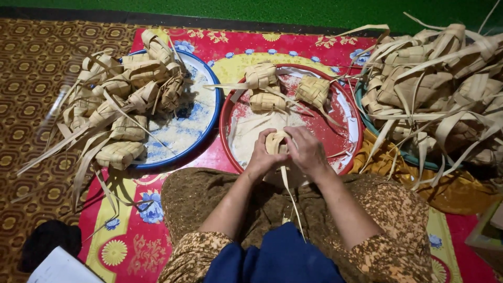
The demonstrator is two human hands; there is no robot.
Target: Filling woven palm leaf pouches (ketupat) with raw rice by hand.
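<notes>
Pale woven palm-leaf pouch [276,142] sat upright between left hand [262,157] and right hand [308,152], both closed around it, strip tails trailing toward the lap.

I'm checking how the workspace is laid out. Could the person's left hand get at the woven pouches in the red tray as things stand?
Probably not at once: the left hand and right hand both grip a woven pouch. The pouches lie unobstructed just beyond.

Floor covering: brown patterned carpet [31,105], with a red flowered mat [209,44] spread over it.
On the mat: blue-rimmed tray [212,112], red tray [340,141], teal basin [367,123] on yellow cloth [450,194].
On the carpet: black object [44,238], white sheet [60,267].
</notes>
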